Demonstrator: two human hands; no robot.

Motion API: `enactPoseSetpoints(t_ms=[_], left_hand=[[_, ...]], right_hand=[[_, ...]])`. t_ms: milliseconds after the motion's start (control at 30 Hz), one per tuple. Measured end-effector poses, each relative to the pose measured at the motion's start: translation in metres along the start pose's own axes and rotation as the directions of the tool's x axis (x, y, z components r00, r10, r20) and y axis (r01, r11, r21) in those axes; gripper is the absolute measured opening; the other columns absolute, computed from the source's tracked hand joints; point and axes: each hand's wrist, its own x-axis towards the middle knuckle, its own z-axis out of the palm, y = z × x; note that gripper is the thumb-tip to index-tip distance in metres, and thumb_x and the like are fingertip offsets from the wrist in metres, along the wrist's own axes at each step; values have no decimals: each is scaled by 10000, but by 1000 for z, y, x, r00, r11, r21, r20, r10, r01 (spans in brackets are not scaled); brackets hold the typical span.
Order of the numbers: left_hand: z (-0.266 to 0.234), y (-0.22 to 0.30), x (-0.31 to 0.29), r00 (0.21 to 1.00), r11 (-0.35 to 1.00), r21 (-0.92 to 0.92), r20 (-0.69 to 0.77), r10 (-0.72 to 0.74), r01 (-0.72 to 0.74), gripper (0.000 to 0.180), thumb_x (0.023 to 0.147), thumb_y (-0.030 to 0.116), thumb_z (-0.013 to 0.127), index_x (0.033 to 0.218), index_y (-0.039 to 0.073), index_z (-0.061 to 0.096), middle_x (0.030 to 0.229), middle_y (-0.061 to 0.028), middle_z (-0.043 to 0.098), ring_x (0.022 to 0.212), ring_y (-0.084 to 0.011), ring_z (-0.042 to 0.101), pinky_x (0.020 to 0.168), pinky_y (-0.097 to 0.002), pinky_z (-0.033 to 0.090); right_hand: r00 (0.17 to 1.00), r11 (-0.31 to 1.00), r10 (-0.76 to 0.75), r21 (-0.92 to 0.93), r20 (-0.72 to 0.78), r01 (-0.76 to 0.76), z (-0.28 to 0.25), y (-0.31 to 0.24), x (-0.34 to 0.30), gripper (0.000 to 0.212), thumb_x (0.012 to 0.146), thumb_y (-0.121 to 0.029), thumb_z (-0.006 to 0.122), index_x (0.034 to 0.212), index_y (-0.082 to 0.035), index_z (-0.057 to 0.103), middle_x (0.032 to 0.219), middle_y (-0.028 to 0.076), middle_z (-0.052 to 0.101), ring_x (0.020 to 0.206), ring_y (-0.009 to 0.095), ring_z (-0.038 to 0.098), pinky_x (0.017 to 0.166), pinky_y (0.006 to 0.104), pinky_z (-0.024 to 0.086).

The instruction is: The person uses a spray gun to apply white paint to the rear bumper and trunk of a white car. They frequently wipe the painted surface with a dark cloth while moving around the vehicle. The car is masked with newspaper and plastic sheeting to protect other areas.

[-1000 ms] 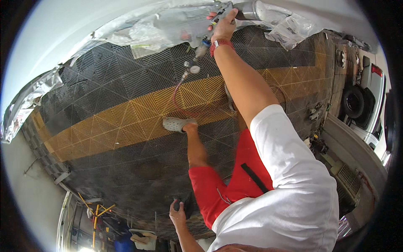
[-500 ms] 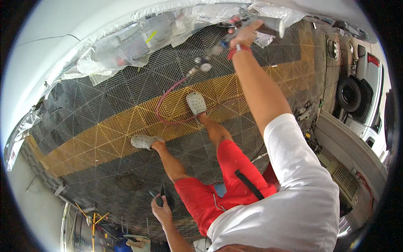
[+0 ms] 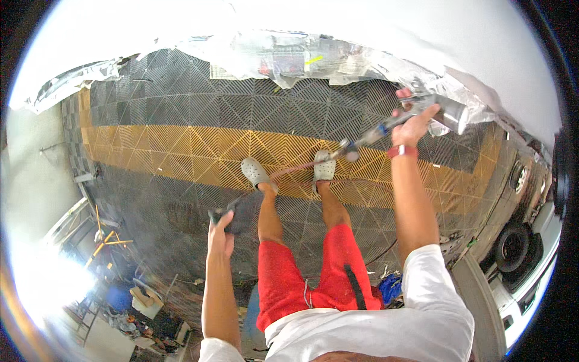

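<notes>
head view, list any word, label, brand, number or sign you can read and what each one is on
No text can be read.
Masking sheets along the top: any print is too blurred.
Spray gun in the right hand: blurred, no marking legible.
Dark item in the left hand: too blurred to read.
White vehicle at the right edge: any lettering is too small.

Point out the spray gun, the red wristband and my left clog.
Spray gun point(image 3: 451, 113): head view, on the side of its grey cup.
Red wristband point(image 3: 403, 151): head view, on the band across the wrist.
Left clog point(image 3: 256, 172): head view, on its upper.
</notes>
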Motion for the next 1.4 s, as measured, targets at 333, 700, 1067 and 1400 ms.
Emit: enactPoseSetpoints(t_ms=[333,700,1067,1400], left_hand=[[206,142,208,942,844,-531,238,238,-79,295,1019,197,527,1207,-16,609,1214,-145,672,1115,-308,650,1050,-479,503],[383,215,290,904,823,-544,252,347,-164,463,842,257,717,1247,39,663,1152,-143,721,1116,-321,658,1038,-445,465],[385,210,203,811,799,146,53,583,-584,427,894,233,752,1158,-97,687,1053,-168,714,926,-275,681,845,-413,529],[375,247,144,734,738,-388,194,651,-552,387,961,106,655,1342,37,665,1176,-104,694,1048,-218,667,905,-382,525]], right_hand=[[859,976,215,-138,466,-169,131,18,-192,735,1096,-650,261,1514,-83,470,1070,137,730,900,182,703,483,258,480],[872,942,310,-246,380,-228,103,9,-223,1070,901,-927,300,1615,-131,276,1114,145,688,938,239,699,480,284,466],[918,945,277,-256,283,-206,94,-9,-216,1031,922,-896,330,1631,-150,272,1100,120,679,938,211,677,480,266,476],[882,895,379,-355,281,-272,82,-40,-248,1011,897,-929,309,1557,-167,379,1161,84,685,1001,202,672,570,303,480]])
